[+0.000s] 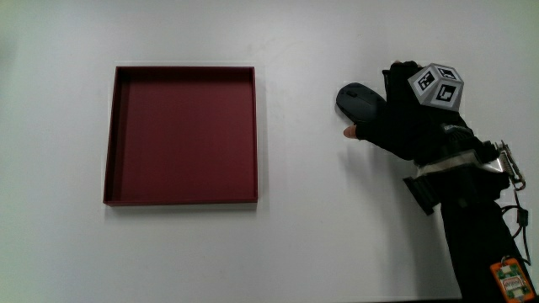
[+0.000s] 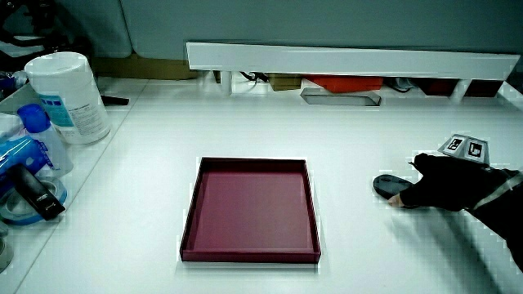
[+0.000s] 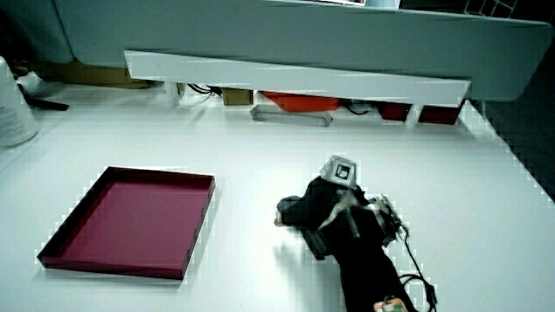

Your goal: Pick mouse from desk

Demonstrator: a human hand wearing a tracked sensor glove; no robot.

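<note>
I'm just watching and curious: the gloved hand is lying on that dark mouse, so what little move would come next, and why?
Probably closing the grip and lifting straight up. The hand already lies over the mouse, which rests flat on the white table beside the empty dark red tray. The fingers drape over the mouse, with the thumb at its side, but nothing shows it raised yet, so a lift seems the natural next step.

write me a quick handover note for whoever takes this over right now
Hand: lying on the mouse, fingers wrapped over it, thumb tip at its nearer side.
Mouse: on the desk, beside the empty red tray, apart from it; seemingly not lifted.
Done: reach and grip.
Left: lift the mouse clear of the desk.
</note>
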